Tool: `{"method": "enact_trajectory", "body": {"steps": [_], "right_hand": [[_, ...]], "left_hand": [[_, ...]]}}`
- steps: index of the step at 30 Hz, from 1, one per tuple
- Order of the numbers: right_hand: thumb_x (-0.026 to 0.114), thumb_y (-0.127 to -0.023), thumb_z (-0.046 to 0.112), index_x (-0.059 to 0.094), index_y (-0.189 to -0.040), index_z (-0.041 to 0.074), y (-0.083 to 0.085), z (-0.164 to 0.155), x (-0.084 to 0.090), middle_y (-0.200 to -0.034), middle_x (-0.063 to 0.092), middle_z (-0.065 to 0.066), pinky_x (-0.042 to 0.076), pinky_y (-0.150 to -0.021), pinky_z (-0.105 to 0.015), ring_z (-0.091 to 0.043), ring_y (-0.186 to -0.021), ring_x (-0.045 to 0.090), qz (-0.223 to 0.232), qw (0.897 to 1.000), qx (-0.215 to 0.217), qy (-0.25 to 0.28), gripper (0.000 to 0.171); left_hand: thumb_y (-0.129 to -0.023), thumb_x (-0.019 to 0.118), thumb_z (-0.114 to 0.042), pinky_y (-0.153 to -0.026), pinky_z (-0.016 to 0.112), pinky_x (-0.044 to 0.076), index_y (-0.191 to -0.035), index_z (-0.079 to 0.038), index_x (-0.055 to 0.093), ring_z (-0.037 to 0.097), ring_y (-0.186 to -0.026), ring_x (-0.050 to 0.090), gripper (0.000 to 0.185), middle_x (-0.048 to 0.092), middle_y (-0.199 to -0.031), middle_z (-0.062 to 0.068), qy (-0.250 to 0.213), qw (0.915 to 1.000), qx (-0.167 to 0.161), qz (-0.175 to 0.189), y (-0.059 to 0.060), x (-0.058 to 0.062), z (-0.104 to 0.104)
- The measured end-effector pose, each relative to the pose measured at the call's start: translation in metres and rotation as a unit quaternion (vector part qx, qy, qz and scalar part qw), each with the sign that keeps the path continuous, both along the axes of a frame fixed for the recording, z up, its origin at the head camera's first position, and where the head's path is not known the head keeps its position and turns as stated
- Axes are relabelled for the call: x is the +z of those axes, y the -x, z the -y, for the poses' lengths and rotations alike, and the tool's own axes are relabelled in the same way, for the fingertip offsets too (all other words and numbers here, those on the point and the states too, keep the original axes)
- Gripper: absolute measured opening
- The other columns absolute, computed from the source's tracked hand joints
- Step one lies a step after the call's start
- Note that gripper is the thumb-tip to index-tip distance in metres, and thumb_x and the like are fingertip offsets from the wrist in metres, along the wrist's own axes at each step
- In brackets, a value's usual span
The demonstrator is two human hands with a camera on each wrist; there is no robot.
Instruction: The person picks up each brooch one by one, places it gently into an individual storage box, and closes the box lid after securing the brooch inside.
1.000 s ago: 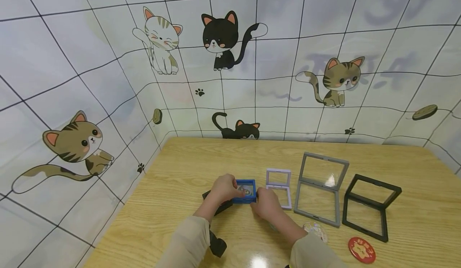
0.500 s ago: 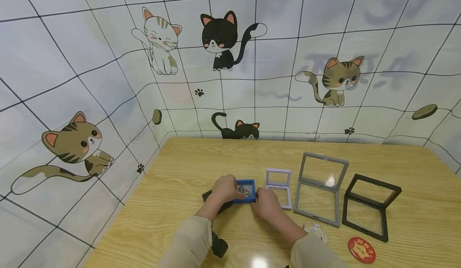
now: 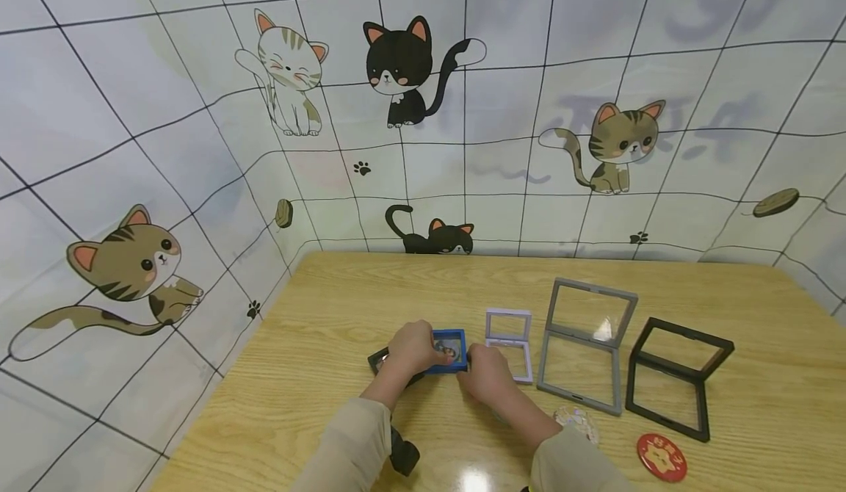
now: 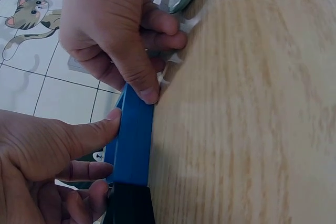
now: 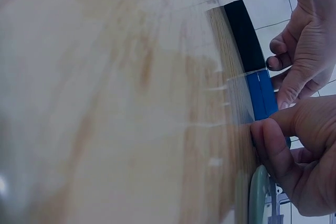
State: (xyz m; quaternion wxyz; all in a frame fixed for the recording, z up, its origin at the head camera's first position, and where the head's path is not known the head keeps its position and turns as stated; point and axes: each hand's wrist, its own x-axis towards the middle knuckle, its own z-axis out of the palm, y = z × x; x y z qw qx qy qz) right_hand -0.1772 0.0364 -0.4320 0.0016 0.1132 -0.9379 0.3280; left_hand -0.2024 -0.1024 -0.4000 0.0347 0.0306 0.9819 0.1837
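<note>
Hardly any change from the earlier frames: both hands still clamped on the blue display frame (image 3: pixel 449 351), view shifted slightly. On the wooden table (image 3: pixel 370 286), from large to small: grey display frame (image 3: pixel 584 345) standing open, film panels bare; black display frame (image 3: pixel 677 378) open at the right, nothing visible inside; small white display frame (image 3: pixel 509 334) open just beside the blue one. Blue frame closed, lying flat near the table's front, a round picture badge seen inside. Left hand (image 3: pixel 413 345) gripping its left edge, thumb pressed along the side; right hand (image 3: pixel 487 374) pinching its right edge. Red badge (image 3: pixel 662 457) lying loose at the front right.
</note>
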Motion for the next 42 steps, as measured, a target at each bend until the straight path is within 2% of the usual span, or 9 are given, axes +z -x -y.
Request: {"method": "enact_trajectory", "body": {"steps": [8, 15, 21, 29, 37, 42], "right_hand": [[0.067, -0.073, 0.004, 0.058, -0.075, -0.002, 0.0, 0.0007, 0.0018, -0.055, 0.053, -0.002, 0.039, -0.043, -0.023, -0.009, -0.04, 0.048, -0.006, 1.0, -0.001, -0.002, 0.012], [0.068, -0.073, 0.005, 0.058, -0.076, -0.003, -0.0003, 0.0015, 0.0014, -0.058, 0.056, -0.004, 0.043, -0.046, -0.025, -0.011, -0.043, 0.05, -0.003, 1.0, -0.002, -0.002, 0.013], [0.068, -0.075, 0.006, 0.057, -0.074, -0.001, 0.0, 0.0013, -0.0017, -0.055, 0.054, -0.002, 0.042, -0.044, -0.024, -0.011, -0.043, 0.05, 0.005, 1.0, -0.004, -0.007, 0.013], [0.066, -0.076, 0.004, 0.056, -0.072, 0.0, 0.0004, 0.0014, -0.0018, -0.051, 0.051, 0.0, 0.041, -0.044, -0.024, -0.01, -0.04, 0.049, 0.005, 1.0, 0.002, -0.003, 0.012], [0.069, -0.074, 0.006, 0.056, -0.069, 0.002, 0.001, 0.0015, -0.0018, -0.055, 0.052, -0.001, 0.04, -0.048, -0.026, -0.013, -0.05, 0.05, -0.003, 1.0, -0.006, -0.027, 0.014], [0.066, -0.075, 0.003, 0.056, -0.067, 0.003, 0.0017, 0.0017, -0.0014, -0.049, 0.05, 0.0, 0.04, -0.045, -0.025, -0.012, -0.044, 0.049, 0.01, 1.0, -0.003, -0.016, 0.013]], "left_hand": [[-0.064, 0.079, -0.04, -0.042, 0.026, 0.03, -0.054, -0.01, 0.049, 0.012, -0.048, 0.039, 0.044, 0.048, -0.052, -0.002, 0.011, 0.9999, -0.002, 0.004, 0.0004, -0.0015, 0.0], [-0.064, 0.08, -0.038, -0.041, 0.025, 0.027, -0.049, -0.012, 0.043, 0.011, -0.045, 0.035, 0.047, 0.042, -0.045, -0.004, -0.009, 0.9999, -0.004, -0.004, 0.0006, -0.0035, 0.0014], [-0.064, 0.08, -0.036, -0.041, 0.024, 0.027, -0.049, -0.011, 0.044, 0.01, -0.045, 0.035, 0.046, 0.042, -0.045, -0.005, -0.02, 0.9997, -0.012, -0.01, -0.0008, -0.0046, 0.0011], [-0.063, 0.08, -0.036, -0.041, 0.024, 0.027, -0.049, -0.011, 0.046, 0.011, -0.045, 0.036, 0.045, 0.042, -0.046, -0.004, -0.016, 0.9999, 0.002, -0.007, -0.0027, 0.0, -0.0006], [-0.064, 0.08, -0.035, -0.041, 0.024, 0.027, -0.05, -0.011, 0.046, 0.011, -0.045, 0.036, 0.044, 0.043, -0.046, -0.004, -0.022, 0.9997, -0.002, 0.0, -0.0045, -0.0027, 0.0], [-0.064, 0.08, -0.037, -0.041, 0.024, 0.027, -0.049, -0.011, 0.045, 0.011, -0.045, 0.036, 0.045, 0.043, -0.046, -0.004, -0.016, 0.9999, -0.001, 0.001, -0.0028, -0.0034, 0.0]]}}
